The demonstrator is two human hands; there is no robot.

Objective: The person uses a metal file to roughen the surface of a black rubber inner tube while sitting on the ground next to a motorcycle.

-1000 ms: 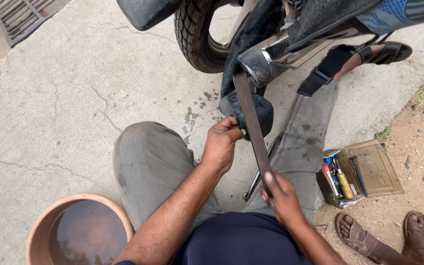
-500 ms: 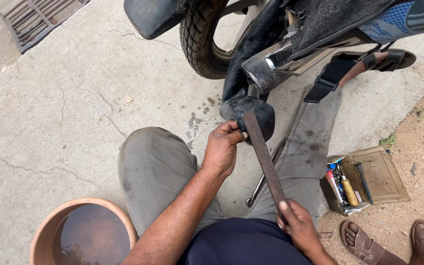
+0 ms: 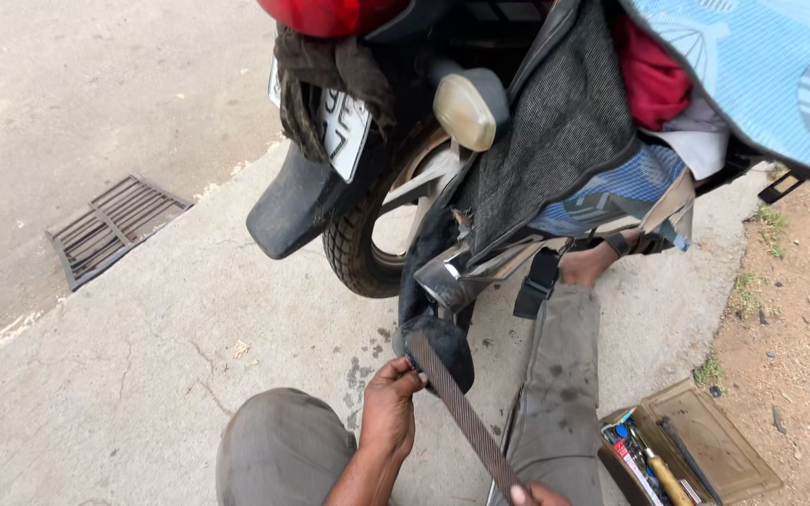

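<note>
A long dark flat file [image 3: 461, 412] runs diagonally between my two hands. My left hand [image 3: 392, 405] pinches its upper end beside a dark rubber flap [image 3: 442, 345] hanging from the motorcycle. My right hand [image 3: 536, 494] grips the lower end; only its fingertips show at the bottom edge. My grey-trousered legs stretch out, the right one [image 3: 555, 394] reaching under the motorcycle. The motorcycle's rear wheel [image 3: 358, 253] and mudguard [image 3: 297, 201] stand just beyond my hands.
An open brown tool box [image 3: 696, 450] with screwdrivers and small tools sits on the ground at the lower right. A metal drain grate [image 3: 110, 225] lies at the left in the pavement. Dirt and grass border the concrete on the right. Bags and cloth hang over the motorcycle.
The view has tilted upward, showing more of the motorcycle and losing the clay basin and a nearby person's sandalled feet. Both hands still hold the file, my right hand now lower in view.
</note>
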